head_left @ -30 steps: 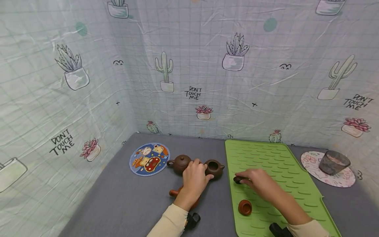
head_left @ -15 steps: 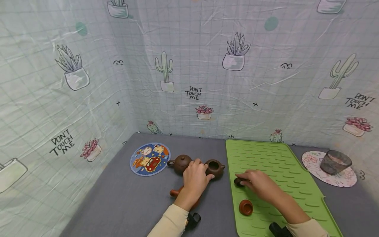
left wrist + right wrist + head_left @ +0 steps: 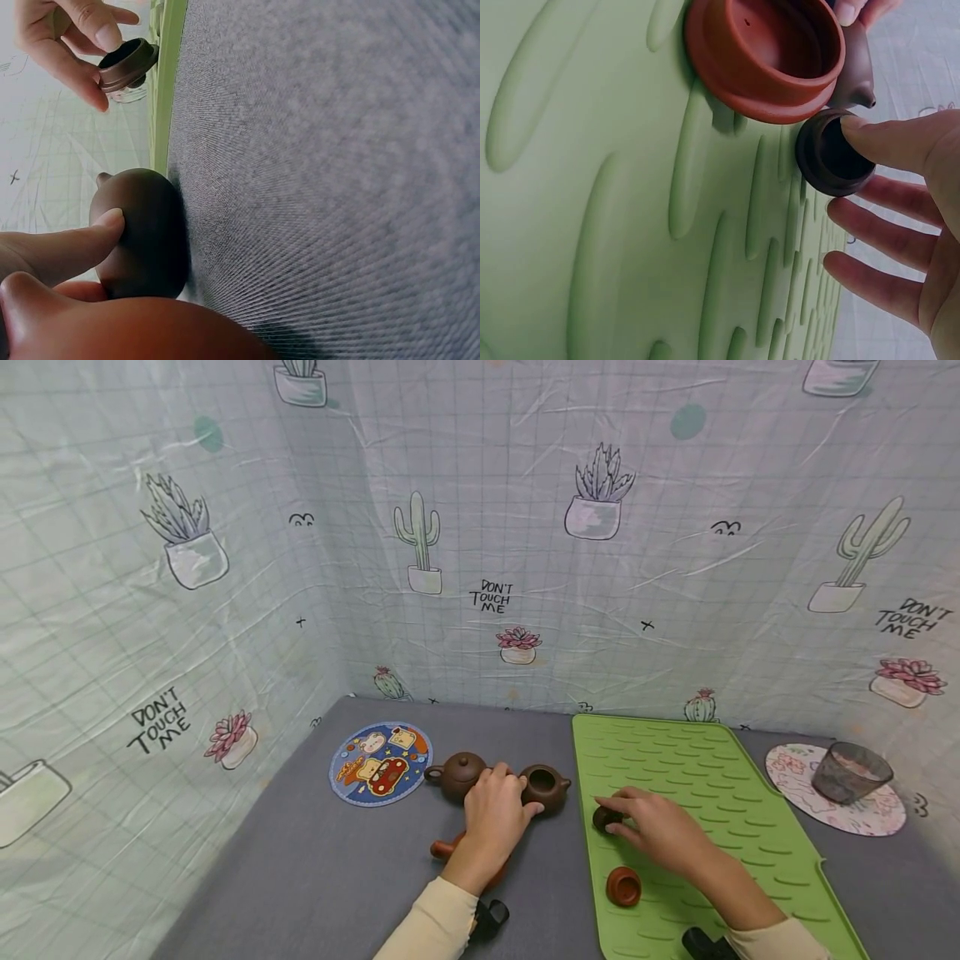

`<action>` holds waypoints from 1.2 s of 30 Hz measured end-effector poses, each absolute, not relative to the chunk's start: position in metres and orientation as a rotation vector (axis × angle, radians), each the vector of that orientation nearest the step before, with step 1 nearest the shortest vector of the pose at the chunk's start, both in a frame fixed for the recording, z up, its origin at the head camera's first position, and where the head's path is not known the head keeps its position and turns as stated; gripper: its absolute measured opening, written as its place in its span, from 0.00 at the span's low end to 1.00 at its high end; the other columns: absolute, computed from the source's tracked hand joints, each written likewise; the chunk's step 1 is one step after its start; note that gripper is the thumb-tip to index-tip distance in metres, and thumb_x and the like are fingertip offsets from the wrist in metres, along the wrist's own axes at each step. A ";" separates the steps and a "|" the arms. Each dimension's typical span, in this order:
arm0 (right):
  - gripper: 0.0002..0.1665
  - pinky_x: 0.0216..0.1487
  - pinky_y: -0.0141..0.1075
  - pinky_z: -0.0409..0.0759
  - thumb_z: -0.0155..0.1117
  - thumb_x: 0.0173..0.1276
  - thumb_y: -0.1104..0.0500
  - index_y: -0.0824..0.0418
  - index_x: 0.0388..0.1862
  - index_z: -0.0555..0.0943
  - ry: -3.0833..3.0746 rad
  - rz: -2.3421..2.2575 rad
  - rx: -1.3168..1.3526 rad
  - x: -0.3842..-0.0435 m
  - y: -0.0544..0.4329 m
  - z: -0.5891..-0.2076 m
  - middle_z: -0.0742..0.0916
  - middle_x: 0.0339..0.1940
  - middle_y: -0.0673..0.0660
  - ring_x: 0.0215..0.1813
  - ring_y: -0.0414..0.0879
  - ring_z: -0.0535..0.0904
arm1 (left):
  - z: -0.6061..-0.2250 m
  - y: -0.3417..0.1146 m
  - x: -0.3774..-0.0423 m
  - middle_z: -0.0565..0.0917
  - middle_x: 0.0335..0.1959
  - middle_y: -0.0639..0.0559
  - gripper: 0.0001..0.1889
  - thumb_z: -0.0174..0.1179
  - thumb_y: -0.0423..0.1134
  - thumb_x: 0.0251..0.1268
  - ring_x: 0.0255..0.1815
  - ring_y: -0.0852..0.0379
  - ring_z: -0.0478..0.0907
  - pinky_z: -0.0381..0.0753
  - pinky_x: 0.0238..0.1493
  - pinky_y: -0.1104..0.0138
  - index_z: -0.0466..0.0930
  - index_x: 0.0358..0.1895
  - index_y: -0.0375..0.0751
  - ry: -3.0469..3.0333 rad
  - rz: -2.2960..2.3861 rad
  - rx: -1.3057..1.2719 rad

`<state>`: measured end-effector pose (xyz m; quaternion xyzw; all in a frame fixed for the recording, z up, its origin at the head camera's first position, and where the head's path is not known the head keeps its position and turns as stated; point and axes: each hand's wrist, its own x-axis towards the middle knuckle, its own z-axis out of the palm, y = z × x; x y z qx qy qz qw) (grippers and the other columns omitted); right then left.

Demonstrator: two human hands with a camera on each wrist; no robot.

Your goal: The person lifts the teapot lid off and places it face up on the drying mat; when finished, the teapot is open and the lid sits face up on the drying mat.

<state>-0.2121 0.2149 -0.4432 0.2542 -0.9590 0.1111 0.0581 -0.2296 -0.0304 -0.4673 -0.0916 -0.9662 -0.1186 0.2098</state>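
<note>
My left hand (image 3: 495, 806) grips a dark brown teapot (image 3: 551, 785) that stands lidless on the grey cloth; its thumb presses the body in the left wrist view, and the handle side is hidden. Over the green mat, my right hand (image 3: 663, 827) holds a small dark teapot lid (image 3: 826, 169) between thumb and index finger, hollow side up, knob down at the mat. Its other fingers are spread. A reddish lid (image 3: 624, 887) lies hollow side up nearer me. Under my left forearm sits a reddish teapot (image 3: 142, 330), partly covered.
Left of my left hand stands another brown teapot (image 3: 457, 775) with its lid on. A round blue cartoon mat (image 3: 352, 781) lies farther left. Beyond the green ridged mat (image 3: 660, 743), at right, a dark translucent cup (image 3: 847, 777) stands on a pink floral coaster (image 3: 787, 768).
My right thumb and index finger have spread a little around the dark lid, which shows more between them now. The left hand and the teapots have stayed put.
</note>
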 end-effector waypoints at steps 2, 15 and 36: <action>0.26 0.40 0.39 0.85 0.73 0.65 0.54 0.53 0.63 0.85 -2.910 0.317 0.763 -0.212 0.215 -0.444 0.89 0.50 0.53 0.43 0.46 0.87 | -0.467 -0.030 -0.230 0.86 0.42 0.53 0.24 0.78 0.59 0.46 0.36 0.54 0.80 0.84 0.32 0.62 0.93 0.47 0.55 -2.688 -0.326 -0.253; 0.25 0.49 0.48 0.87 0.75 0.63 0.56 0.54 0.60 0.86 -2.875 0.266 0.804 -0.213 0.215 -0.452 0.89 0.53 0.56 0.52 0.53 0.88 | -0.468 -0.030 -0.230 0.86 0.42 0.53 0.24 0.79 0.59 0.45 0.36 0.54 0.80 0.84 0.32 0.62 0.93 0.47 0.54 -2.673 -0.322 -0.258; 0.22 0.40 0.38 0.86 0.80 0.55 0.61 0.53 0.51 0.89 -2.840 0.252 0.771 -0.217 0.210 -0.452 0.90 0.44 0.49 0.43 0.46 0.88 | -0.467 -0.031 -0.229 0.86 0.42 0.53 0.24 0.78 0.59 0.46 0.35 0.54 0.80 0.84 0.31 0.62 0.93 0.47 0.54 -2.679 -0.324 -0.260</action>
